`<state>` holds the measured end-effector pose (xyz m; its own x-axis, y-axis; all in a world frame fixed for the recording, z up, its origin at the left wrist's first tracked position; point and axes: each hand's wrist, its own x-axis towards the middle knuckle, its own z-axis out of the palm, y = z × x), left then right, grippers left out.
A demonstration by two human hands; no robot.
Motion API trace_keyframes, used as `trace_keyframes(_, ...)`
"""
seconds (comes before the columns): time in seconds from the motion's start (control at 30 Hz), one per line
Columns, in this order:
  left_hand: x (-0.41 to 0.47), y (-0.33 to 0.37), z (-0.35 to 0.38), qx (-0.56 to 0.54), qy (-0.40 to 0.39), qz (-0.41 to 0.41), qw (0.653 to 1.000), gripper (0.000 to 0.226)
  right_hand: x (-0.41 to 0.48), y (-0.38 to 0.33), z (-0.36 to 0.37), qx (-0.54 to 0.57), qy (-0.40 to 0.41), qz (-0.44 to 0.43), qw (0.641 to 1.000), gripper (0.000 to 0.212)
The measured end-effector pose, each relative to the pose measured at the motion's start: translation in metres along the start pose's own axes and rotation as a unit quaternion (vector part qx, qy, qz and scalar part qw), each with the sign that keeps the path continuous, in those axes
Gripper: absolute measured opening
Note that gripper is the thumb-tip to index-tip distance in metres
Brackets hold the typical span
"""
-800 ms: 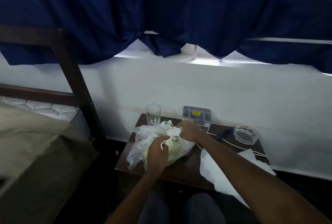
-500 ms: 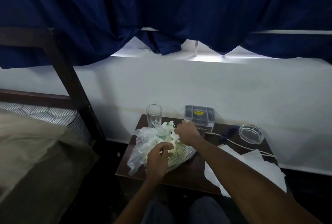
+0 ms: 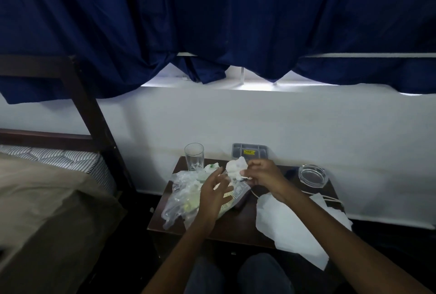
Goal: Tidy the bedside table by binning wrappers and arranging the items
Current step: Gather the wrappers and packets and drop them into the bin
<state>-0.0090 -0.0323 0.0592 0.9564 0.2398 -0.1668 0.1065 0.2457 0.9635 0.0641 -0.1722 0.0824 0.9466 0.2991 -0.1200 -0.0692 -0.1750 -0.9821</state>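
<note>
The right hand pinches a crumpled white wrapper just above the bedside table; the left hand hovers with fingers spread, holding nothing, over the heap of plastic bags — a careless sweep there could tip the glass just behind it, or drag the overhanging paper sheet to the floor. No bin is in view, and dim light hides what lies inside the bags — contents cannot be told

Navy curtain high above the grip, lit window gap beneath it, white wall behind, bed left.
</note>
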Motion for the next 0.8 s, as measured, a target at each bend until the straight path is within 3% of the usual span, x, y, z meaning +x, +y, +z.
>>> trace_keyframes(0.1,-0.017,0.007,0.027,0.0,-0.06,-0.003,0.998,0.011,-0.031,0.003,-0.014,0.059,0.005,0.001,0.998,0.009)
trace_keyframes(0.33,-0.045,-0.014,0.088,-0.003,-0.074,-0.04,0.996,0.017,-0.093,0.02,-0.081,0.115,0.07,-0.001,0.991,0.007)
trace_keyframes(0.8,-0.106,-0.113,0.194,0.025,-0.166,-0.187,0.968,0.008,-0.193,0.118,-0.221,0.167,0.223,0.118,0.953,0.022)
